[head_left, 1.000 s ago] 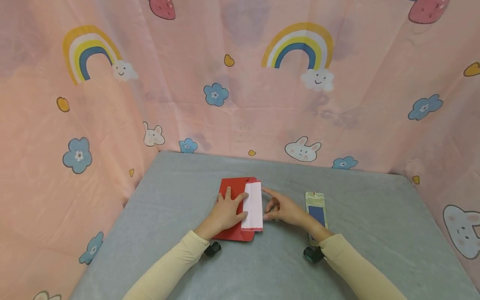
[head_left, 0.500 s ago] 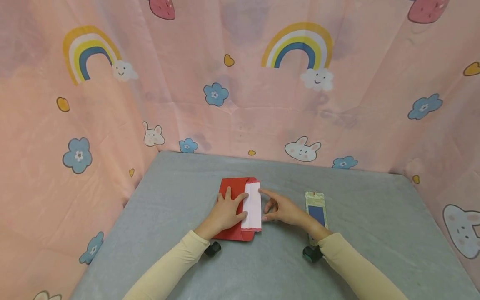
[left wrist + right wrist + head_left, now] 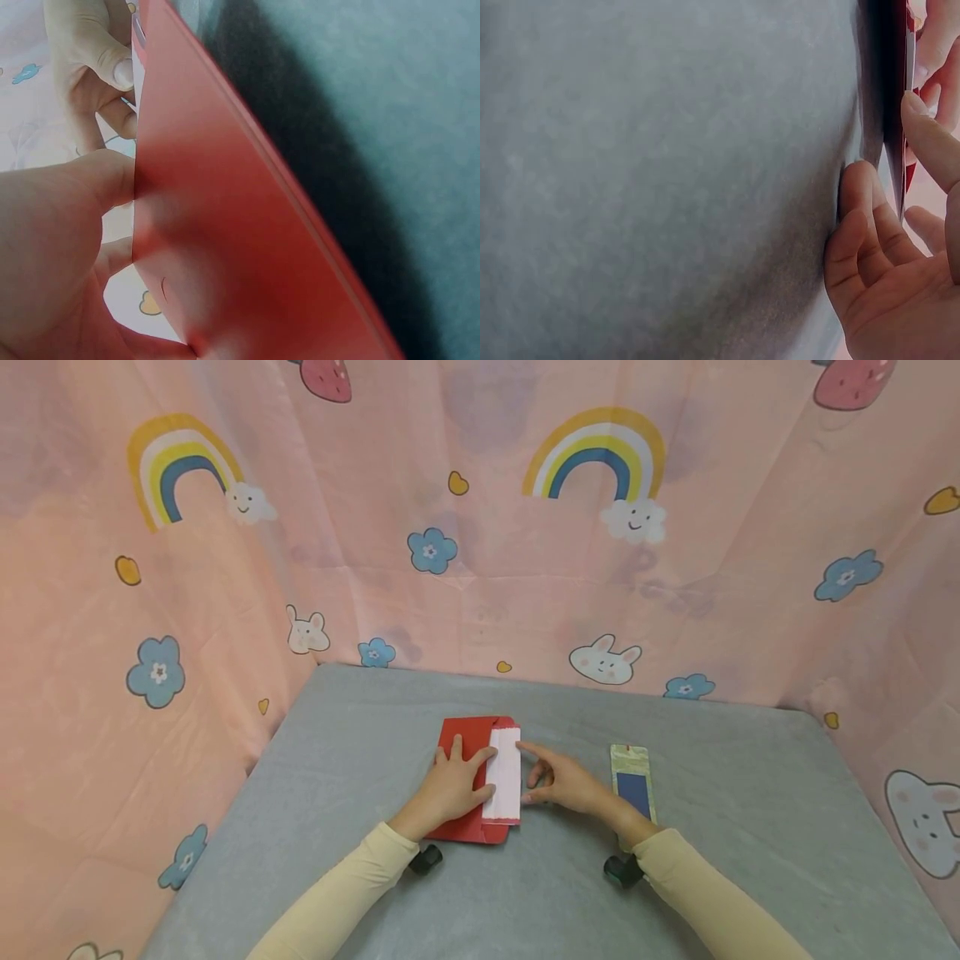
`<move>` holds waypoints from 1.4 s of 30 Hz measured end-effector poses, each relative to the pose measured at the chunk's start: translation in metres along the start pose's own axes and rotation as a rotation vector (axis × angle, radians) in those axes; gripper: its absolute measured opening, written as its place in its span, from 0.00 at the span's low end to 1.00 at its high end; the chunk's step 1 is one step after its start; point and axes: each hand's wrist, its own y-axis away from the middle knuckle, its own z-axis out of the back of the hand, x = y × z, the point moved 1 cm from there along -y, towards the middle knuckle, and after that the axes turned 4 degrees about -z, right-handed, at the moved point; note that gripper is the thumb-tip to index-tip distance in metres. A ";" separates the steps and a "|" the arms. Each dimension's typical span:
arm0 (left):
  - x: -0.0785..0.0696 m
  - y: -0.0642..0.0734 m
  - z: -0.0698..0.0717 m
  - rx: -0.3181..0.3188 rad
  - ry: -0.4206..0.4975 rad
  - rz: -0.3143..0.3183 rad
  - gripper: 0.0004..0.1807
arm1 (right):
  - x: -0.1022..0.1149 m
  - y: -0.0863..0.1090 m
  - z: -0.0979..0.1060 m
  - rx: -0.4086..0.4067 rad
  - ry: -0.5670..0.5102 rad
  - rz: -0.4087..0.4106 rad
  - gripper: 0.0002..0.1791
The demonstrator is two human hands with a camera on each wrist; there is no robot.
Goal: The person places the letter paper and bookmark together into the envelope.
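A red envelope (image 3: 468, 733) lies flat on the grey table, its mouth towards the right. At that mouth is a flat white packet (image 3: 506, 777) with red jagged ends; its left part is hidden, seemingly inside the envelope. My left hand (image 3: 450, 783) rests on both with fingers spread: fingers on the red paper, thumb and forefinger on the packet's left side. Along the packet's right edge my right hand (image 3: 564, 779) touches with forefinger and thumb tips, the other fingers bent loosely. In the left wrist view the envelope's side (image 3: 225, 195) looms close beneath the left hand.
A gold-green strip-shaped packet (image 3: 633, 781) with a dark blue panel lies to the right, partly under my right forearm. Black wrist cameras sit below both wrists. The grey table (image 3: 750, 810) meets a pink patterned curtain (image 3: 480, 610) at the back and sides.
My right hand has shifted slightly left, and the packet's right edge has moved a little left with it, deeper towards the envelope. My left hand has stayed in place.
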 end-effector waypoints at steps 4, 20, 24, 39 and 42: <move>0.000 0.000 0.001 0.001 0.003 0.001 0.37 | 0.000 0.000 -0.001 -0.011 0.011 0.004 0.47; -0.001 0.002 0.001 0.010 0.013 0.010 0.38 | 0.001 -0.002 -0.004 -0.019 0.013 -0.013 0.46; -0.001 0.002 0.002 0.010 0.009 0.005 0.38 | 0.003 -0.003 -0.004 -0.021 0.028 -0.015 0.46; -0.002 0.003 0.004 0.002 0.006 0.001 0.37 | 0.010 -0.005 -0.006 -0.038 0.024 -0.006 0.46; -0.002 0.003 0.004 0.003 0.006 0.002 0.37 | 0.009 -0.006 -0.007 -0.042 0.025 -0.005 0.46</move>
